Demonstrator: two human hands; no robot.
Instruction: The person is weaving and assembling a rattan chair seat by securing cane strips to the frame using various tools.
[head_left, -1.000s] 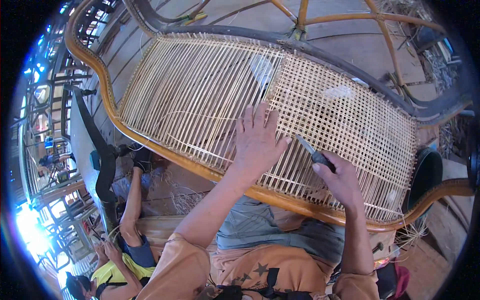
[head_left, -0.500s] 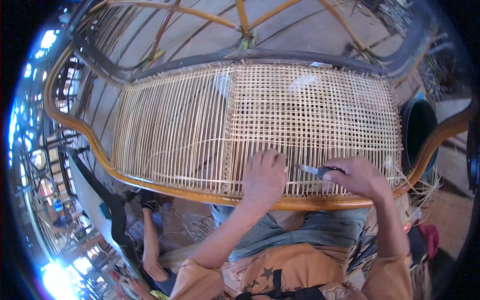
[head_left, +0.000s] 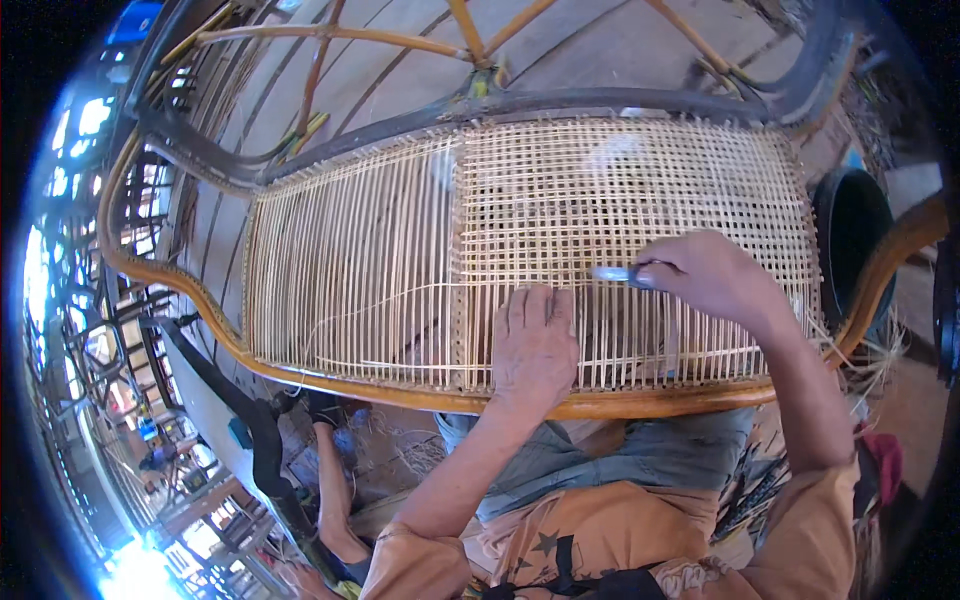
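A rattan seat frame lies across in front of me, with pale cane webbing (head_left: 640,205) strung inside it. Woven rows fill the upper part of its right section; toward me, only upright strands run there. My left hand (head_left: 535,345) rests palm down on those strands, its fingers stretched out just below the lowest woven rows. In my right hand (head_left: 705,272) is a small knife (head_left: 612,273), its blade pointing left over the weave. A loose cane strand (head_left: 390,295) curves across the left section toward my left fingers.
The smooth rattan front rail (head_left: 660,402) runs along my lap. A dark bucket (head_left: 850,235) stands beyond the frame's right side. Loose cane ends (head_left: 885,350) stick out at the right corner. Another person's limb (head_left: 335,490) shows at lower left.
My right hand has raised the knife away from me, from the bare strands up to the edge of the woven rows. My left hand stays on the strands, its fingers slightly farther forward.
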